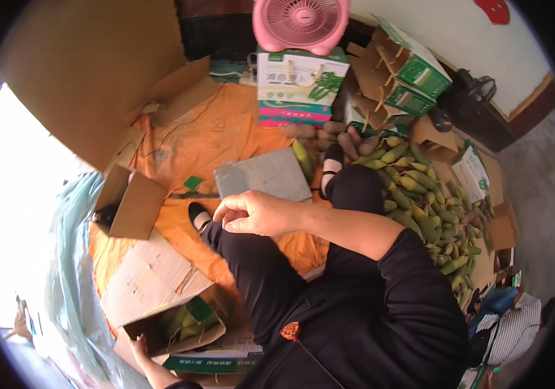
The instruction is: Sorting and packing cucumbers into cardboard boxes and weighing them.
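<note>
My left hand (140,347) grips the near left edge of an open cardboard box (216,335) at the lower left; some of its fingers are hidden by the box wall. Inside that box lie several green radishes (183,324) and a dark green card (200,309). My right hand (255,212) hangs above my left knee, fingers loosely bent with a gap to the thumb, and nothing shows in it. Just beyond it a flat grey slab (264,174) rests on the orange sheet. One green radish (303,160) leans along the slab's right edge.
A large heap of green radishes (426,201) spreads to my right, beside sweet potatoes (347,144). Ahead, a pink fan (302,23) stands on a stacked white-green carton (300,81). Folded cartons (404,71) lean against the wall. Another cardboard box (136,206) and plastic film (70,259) lie left.
</note>
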A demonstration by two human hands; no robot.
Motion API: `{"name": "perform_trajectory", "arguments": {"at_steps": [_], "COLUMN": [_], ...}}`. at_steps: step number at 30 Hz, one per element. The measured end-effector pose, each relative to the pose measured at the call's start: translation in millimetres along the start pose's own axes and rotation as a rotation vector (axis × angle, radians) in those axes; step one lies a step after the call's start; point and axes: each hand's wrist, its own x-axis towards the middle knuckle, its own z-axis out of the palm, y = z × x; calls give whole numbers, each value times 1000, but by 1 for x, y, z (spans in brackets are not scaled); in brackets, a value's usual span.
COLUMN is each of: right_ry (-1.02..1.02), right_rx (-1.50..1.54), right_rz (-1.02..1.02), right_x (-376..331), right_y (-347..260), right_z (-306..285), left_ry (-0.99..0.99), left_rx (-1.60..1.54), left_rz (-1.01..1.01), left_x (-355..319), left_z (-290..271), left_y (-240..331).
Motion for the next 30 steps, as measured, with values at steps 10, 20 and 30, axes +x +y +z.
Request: {"name": "perform_trajectory", "arguments": {"at_steps": [10,20,30], "right_ry": [382,1252,1696], "right_rx": [-34,288,440], "right_rz": [-27,95,144], "right_x": [-46,-140,-203], "right_y": [72,154,186], "right_z": [-137,-348,-501], "left_ry": [223,207,-579], "left_rx": [107,-52,456], "left_rz": [375,1207,1468], "left_x": [-25,-211,-314], "left_z": [30,224,413], "left_y": [120,395,438]}}
